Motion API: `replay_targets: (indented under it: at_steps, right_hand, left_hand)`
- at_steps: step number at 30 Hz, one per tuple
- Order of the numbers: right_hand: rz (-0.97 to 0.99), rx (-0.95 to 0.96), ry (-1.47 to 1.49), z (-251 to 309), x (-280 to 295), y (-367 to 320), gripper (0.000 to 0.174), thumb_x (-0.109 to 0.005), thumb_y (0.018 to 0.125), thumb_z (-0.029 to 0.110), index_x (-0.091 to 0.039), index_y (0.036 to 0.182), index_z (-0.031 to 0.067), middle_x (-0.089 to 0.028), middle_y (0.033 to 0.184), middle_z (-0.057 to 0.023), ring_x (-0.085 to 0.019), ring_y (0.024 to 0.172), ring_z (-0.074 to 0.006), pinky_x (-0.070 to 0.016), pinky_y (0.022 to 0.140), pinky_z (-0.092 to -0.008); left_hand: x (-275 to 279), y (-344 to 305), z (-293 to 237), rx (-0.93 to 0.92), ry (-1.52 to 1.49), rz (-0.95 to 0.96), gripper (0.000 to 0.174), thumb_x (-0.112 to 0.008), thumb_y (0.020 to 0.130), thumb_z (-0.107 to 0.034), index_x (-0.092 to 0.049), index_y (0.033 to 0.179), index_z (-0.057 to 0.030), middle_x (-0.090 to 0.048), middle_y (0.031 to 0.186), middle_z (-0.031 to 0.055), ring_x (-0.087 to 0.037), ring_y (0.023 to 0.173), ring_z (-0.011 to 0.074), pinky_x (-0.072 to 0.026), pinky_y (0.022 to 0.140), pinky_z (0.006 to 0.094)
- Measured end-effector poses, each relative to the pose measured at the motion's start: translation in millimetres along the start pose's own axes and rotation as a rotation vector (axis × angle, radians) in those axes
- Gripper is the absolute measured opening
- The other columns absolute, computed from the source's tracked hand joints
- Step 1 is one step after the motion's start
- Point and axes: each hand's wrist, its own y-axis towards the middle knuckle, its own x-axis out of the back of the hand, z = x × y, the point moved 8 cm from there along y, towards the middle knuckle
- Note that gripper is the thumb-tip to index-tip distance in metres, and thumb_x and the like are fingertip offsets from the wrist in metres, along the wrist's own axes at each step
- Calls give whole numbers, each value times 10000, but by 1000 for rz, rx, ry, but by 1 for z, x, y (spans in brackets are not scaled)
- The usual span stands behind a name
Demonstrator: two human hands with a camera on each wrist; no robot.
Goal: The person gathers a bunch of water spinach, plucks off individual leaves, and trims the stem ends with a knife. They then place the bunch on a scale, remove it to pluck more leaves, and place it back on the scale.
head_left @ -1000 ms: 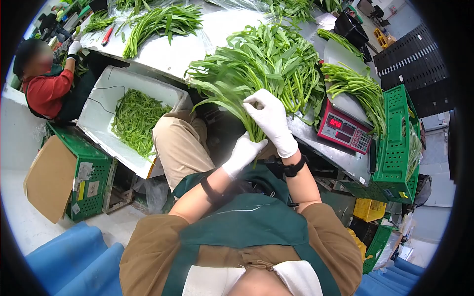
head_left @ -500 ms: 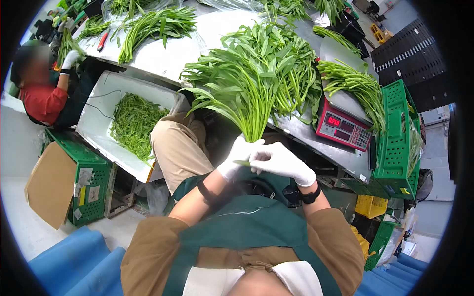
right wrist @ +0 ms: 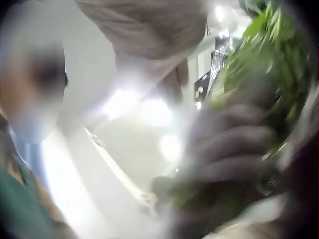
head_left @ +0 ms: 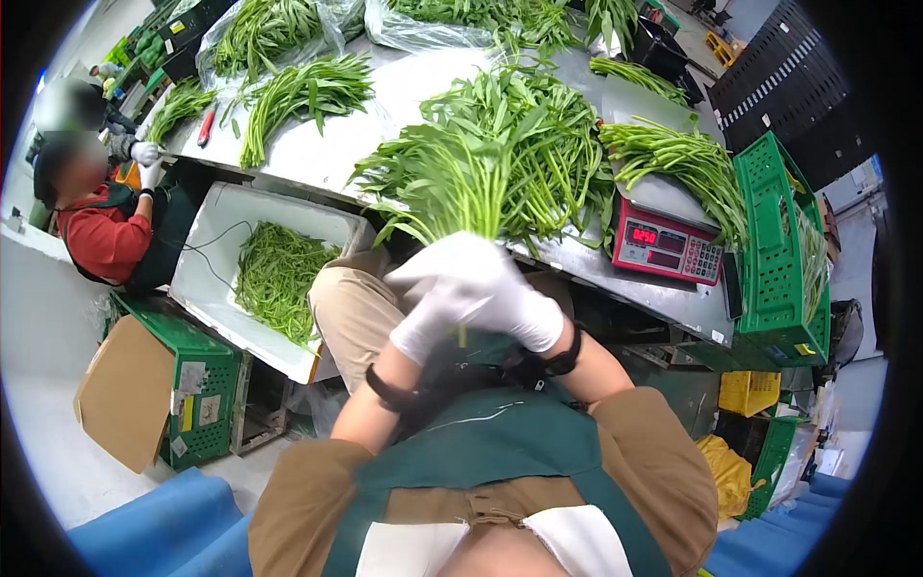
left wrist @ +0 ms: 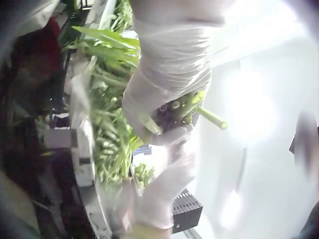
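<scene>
A bunch of long-stemmed leafy greens [head_left: 450, 178] stands upright in front of my chest, leaves fanned out at the top. My left hand [head_left: 430, 322], in a white glove, grips the stems from below. My right hand [head_left: 495, 287], also gloved, wraps round the stems just above it and partly covers it. In the left wrist view the left hand [left wrist: 169, 82] is curled round the stems and the cut stem ends [left wrist: 192, 107] poke out under it. The right wrist view is blurred and shows curled fingers [right wrist: 224, 144] round the green bunch [right wrist: 269, 64].
A steel table [head_left: 317, 144] ahead carries loose greens [head_left: 548, 135], more on a red scale [head_left: 668, 248]. A green crate [head_left: 774, 250] stands at the right, a white foam box [head_left: 216, 226] of trimmings at the left. A person in red [head_left: 91, 231] sits far left.
The bunch has been lifted closer to my chest. My right hand went from high on the stems to below the left hand, then up to wrap the stems over it.
</scene>
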Motion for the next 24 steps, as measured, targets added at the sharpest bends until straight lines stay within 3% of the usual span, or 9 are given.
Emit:
replay_targets:
  at_steps: [1,2,4,7,11,16,18,20,24]
  right_hand:
    - [-221,-72,-323,-7,39,-18,159,-688,814,136,-752,953,93,-708,786,-51,-675,741,-280,-533,731,-368]
    - [-346,-181,-499,-33,60,-48,225,-672,830,119,-726,1046,83,-715,884,-64,-681,828,-273,-527,798,-365]
    - [-139,-183,-838,-66,74,-66,329,-671,829,146,-675,1151,79,-673,1107,-96,-615,1067,-293,-457,957,-419]
    - [168,-332,-957,-115,80,-77,398,-666,847,235,-632,1210,76,-570,1311,-111,-470,1271,-321,-325,1102,-468]
    - [-64,-319,-976,-94,95,-63,335,-699,799,198,-664,1111,80,-616,1217,-79,-484,1257,-328,-310,1104,-480]
    - [-311,-714,577,-87,-5,-55,548,-678,936,289,-499,1369,4,-588,1316,-119,-515,1244,-263,-423,1031,-363]
    - [-345,-699,669,-110,-28,-47,632,-659,954,274,-397,1429,-49,-553,1361,-94,-524,1229,-206,-426,1032,-347]
    - [-424,-934,1245,-127,-57,-61,383,-673,948,214,-604,1236,-29,-647,1159,-46,-592,1083,-133,-447,981,-303]
    - [-606,-1103,1128,-163,-67,-109,292,-709,912,223,-671,1096,0,-705,966,-57,-662,859,-134,-523,787,-278]
  left_hand:
    - [-7,-23,-26,-96,-27,280,287,-623,932,-155,-563,1191,-46,-609,895,36,-566,722,122,-468,609,272]
    - [-16,-49,-56,-203,-47,565,280,-655,906,-200,-571,1132,-58,-584,846,27,-540,663,116,-448,545,272]
    - [-11,-72,-100,-254,-3,567,356,-669,890,-214,-540,1173,-39,-554,782,27,-492,585,103,-390,495,242]
    - [-4,-98,-170,-400,206,425,332,-646,890,-154,-530,1166,-11,-533,741,25,-489,572,106,-398,493,255]
    - [-9,-134,-246,-845,873,-65,278,-693,874,-221,-641,1018,11,-604,701,18,-558,610,86,-432,534,267]
    - [-27,-118,-206,-1054,1587,-676,313,-656,817,-198,-601,1039,15,-672,843,254,-668,819,427,-534,708,481]
    - [-10,-85,-167,-992,1640,-760,278,-637,823,-197,-601,1033,-18,-676,820,209,-678,770,389,-537,696,481]
    - [10,-66,-136,-1076,1690,-875,209,-640,832,-201,-584,964,-48,-664,759,177,-675,721,364,-531,645,465]
    - [-7,-72,-85,-956,1591,-773,417,-720,787,-265,-556,1109,-57,-653,881,139,-678,744,347,-546,641,451]
